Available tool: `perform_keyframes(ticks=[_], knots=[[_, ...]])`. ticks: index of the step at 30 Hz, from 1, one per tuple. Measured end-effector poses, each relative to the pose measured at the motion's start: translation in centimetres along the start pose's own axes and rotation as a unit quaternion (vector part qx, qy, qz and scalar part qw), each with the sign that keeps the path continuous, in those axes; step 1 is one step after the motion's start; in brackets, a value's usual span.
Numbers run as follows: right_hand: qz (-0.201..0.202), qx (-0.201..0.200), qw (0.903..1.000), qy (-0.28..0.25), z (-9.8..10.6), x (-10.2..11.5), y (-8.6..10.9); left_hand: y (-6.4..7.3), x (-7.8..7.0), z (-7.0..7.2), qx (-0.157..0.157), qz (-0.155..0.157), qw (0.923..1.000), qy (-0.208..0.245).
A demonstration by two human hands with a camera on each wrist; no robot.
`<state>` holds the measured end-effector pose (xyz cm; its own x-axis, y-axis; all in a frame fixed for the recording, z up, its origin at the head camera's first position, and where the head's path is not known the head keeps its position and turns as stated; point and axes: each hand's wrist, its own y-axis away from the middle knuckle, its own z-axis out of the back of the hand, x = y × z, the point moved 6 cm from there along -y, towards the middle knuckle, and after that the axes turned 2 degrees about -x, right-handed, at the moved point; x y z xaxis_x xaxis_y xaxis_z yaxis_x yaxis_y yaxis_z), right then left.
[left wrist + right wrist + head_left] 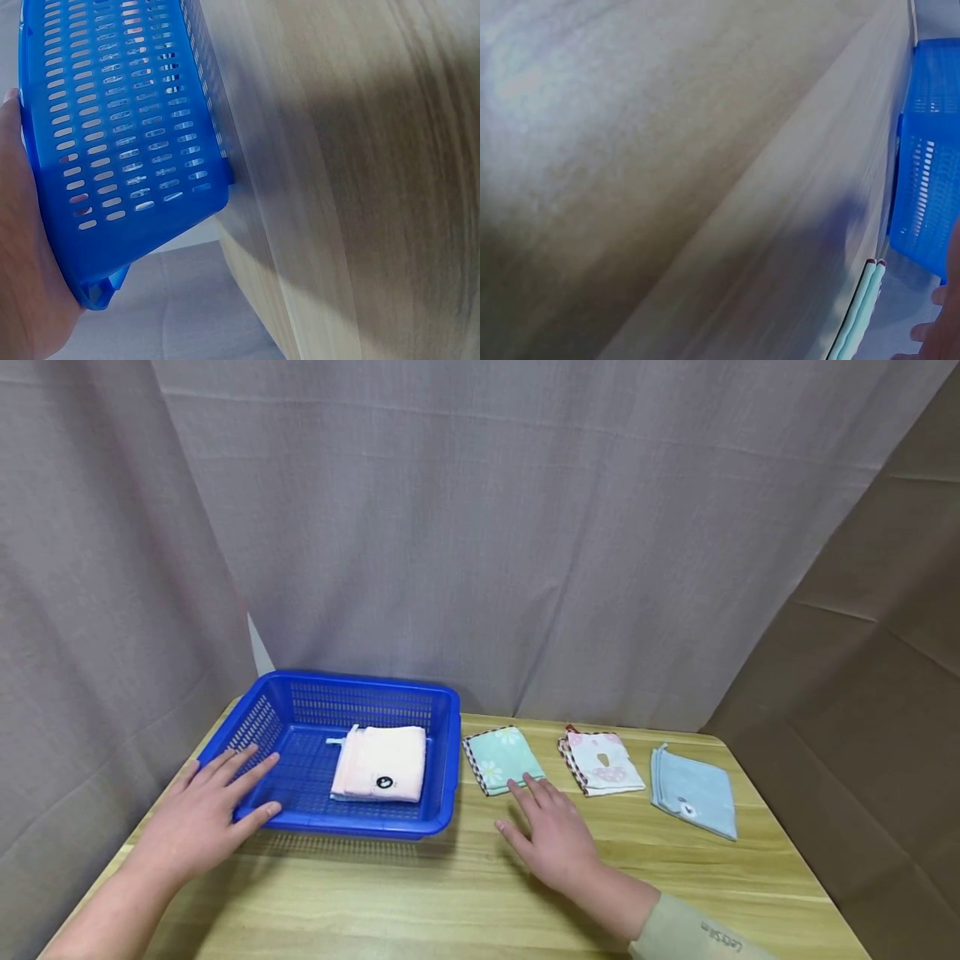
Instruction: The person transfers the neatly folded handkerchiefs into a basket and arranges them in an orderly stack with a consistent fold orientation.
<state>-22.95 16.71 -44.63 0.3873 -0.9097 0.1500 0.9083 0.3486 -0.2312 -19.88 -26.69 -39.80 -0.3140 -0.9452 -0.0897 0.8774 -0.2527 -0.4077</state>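
A blue plastic basket [442,760] stands on the left part of the table, with a folded pale pink towel [382,760] inside bearing a round black mark. My left hand [213,806] rests on the basket's front left corner, fingers spread and fairly straight over the rim; the left wrist view shows it against the basket's side [120,135]. My right hand [555,835] hovers by the near edge of a folded mint green towel [502,760] with white flowers and a checked border. Its fingers look extended and hold nothing; whether they touch the towel I cannot tell.
To the right of the green towel lie a folded white towel [603,764] with pink patches and a folded light blue towel [693,789]. The wooden table [360,893] backs onto a grey curtain [480,543]; a brown cloth [862,735] hangs along the right side.
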Motion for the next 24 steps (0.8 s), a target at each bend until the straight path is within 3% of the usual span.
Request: perform_keyframes(ticks=[9,16,24], knots=[[-0.014,-0.022,0.9996,-0.009,0.3,-0.8,-0.8,0.0,0.0,-0.1,0.002,-0.007,1.0,-0.001],[-0.025,-0.012,0.9996,-0.005,0.5,-1.2,-1.6,-0.1,0.1,-0.2,0.015,0.003,0.9999,-0.004],[-0.039,-0.016,0.999,-0.012,0.6,-1.7,-2.6,-0.1,-0.1,0.0,0.01,0.001,0.9999,-0.006]])
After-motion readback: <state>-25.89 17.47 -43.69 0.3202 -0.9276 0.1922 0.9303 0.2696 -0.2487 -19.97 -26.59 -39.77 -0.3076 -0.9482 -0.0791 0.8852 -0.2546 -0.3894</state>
